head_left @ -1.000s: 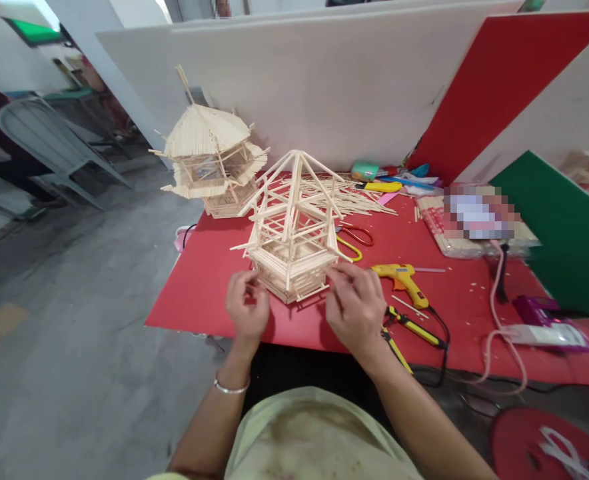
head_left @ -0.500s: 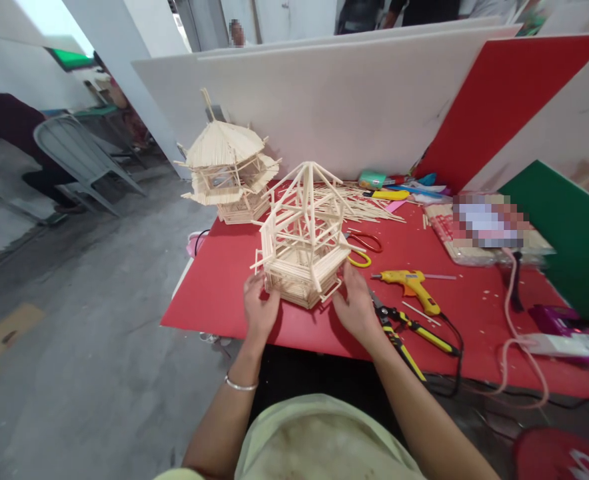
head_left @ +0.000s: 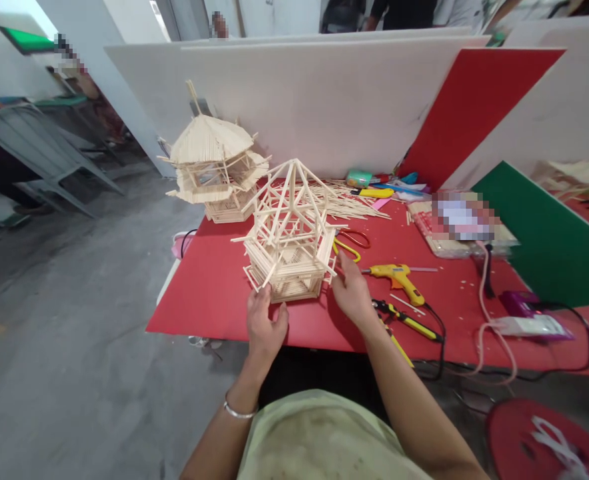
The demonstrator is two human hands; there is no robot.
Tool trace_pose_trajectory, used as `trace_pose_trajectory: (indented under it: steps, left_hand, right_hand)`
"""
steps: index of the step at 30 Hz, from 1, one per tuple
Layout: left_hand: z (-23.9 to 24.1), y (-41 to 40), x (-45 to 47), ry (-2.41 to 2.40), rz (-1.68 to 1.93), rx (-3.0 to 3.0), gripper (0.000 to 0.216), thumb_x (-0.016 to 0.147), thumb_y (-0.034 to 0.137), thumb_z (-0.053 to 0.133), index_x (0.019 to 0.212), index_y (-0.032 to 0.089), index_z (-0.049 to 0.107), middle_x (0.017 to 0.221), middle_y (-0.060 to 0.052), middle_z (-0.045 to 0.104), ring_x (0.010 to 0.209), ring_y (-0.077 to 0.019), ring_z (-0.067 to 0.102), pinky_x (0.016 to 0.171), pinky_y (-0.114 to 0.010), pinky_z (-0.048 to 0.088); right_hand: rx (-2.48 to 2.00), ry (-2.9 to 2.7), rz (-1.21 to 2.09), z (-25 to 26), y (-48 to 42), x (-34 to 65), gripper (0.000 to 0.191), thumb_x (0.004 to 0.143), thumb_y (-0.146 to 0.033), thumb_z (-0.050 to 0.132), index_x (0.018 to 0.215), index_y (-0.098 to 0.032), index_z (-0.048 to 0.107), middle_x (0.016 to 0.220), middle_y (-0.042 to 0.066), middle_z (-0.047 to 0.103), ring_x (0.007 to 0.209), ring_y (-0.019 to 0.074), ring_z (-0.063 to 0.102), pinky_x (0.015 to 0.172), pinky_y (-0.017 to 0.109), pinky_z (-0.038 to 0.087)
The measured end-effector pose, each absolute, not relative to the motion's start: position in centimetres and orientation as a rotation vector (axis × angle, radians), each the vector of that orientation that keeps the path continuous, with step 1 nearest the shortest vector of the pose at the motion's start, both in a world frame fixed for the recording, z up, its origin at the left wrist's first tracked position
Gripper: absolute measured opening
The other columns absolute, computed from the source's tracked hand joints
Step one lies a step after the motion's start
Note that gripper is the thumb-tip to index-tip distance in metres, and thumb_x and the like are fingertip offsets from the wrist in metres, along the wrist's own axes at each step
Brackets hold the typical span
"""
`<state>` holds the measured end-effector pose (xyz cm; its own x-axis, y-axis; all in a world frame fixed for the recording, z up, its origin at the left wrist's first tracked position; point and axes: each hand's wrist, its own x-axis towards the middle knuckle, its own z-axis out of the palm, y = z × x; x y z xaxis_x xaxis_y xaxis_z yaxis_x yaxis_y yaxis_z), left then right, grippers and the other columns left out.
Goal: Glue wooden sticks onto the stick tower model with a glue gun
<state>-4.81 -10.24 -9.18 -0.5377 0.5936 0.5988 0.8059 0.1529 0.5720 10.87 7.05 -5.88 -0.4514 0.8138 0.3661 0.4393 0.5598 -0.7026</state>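
Pavilion frame, left fingers before, right fingers beside

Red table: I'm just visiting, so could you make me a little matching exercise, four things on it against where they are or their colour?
Things:
1. Glue gun
2. Stick model with bare roof frame
3. Stick model with covered roof
4. Loose sticks

Places or colour:
A. Back left of the red table
B. Heaped in front of the white board
C. Yellow
D. Nearest the left hand

Right pairs: 1-C; 2-D; 3-A; 4-B
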Motion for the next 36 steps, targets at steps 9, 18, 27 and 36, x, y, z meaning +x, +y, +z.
trace_pose_trajectory:
  steps: [9, 18, 27, 36]
  left_hand:
    - [-8.2, -11.0, -5.2, -2.109, -1.337, -1.431, 0.051, 0.088, 0.024, 0.064, 0.138, 0.016, 0.055, 0.128, -0.017, 0.066, 0.123, -0.0294, 0.058, 0.108, -0.052, 0.044]
    - [-6.2, -11.9, -4.3, -1.998, -1.39, -1.281, 0.019, 0.087, 0.017, 0.064, 0.105, 0.017, 0.071, 0.094, -0.009, 0.07, 0.091, -0.021, 0.063, 0.086, -0.038, 0.052]
    - [-4.1, -12.6, -2.6, -1.846, -1.408, -1.573, 0.025, 0.087, 0.01, 0.061, 0.109, 0.019, 0.068, 0.09, -0.008, 0.074, 0.08, -0.0177, 0.068, 0.073, -0.03, 0.056]
    - [-0.4, -10.8, 0.5, -1.631, -0.97, -2.105, 0.043, 0.09, 0.009, 0.058, 0.133, 0.015, 0.057, 0.125, -0.017, 0.068, 0.108, -0.0244, 0.066, 0.087, -0.036, 0.056]
  right_hand:
    - [-1.009, -2.272, 0.407, -5.6, 0.7, 14.5, 0.049, 0.091, -0.022, 0.052, 0.139, -0.015, 0.058, 0.133, 0.017, 0.065, 0.124, 0.0271, 0.06, 0.105, 0.046, 0.05]
    - [-1.829, -2.746, -0.187, -2.5, 8.7, 25.6, 0.029, 0.096, -0.028, 0.046, 0.098, -0.019, 0.074, 0.093, 0.015, 0.075, 0.084, 0.0291, 0.073, 0.065, 0.034, 0.049]
    - [-1.544, -2.995, -0.251, -2.2, 11.0, 25.2, 0.026, 0.094, -0.024, 0.048, 0.092, -0.013, 0.072, 0.09, 0.018, 0.073, 0.084, 0.0291, 0.072, 0.064, 0.032, 0.046]
    - [-0.605, -2.545, 0.471, 1.4, 3.1, 21.1, 0.022, 0.099, -0.028, 0.052, 0.112, -0.022, 0.068, 0.104, 0.007, 0.071, 0.093, 0.0167, 0.068, 0.083, 0.029, 0.054]
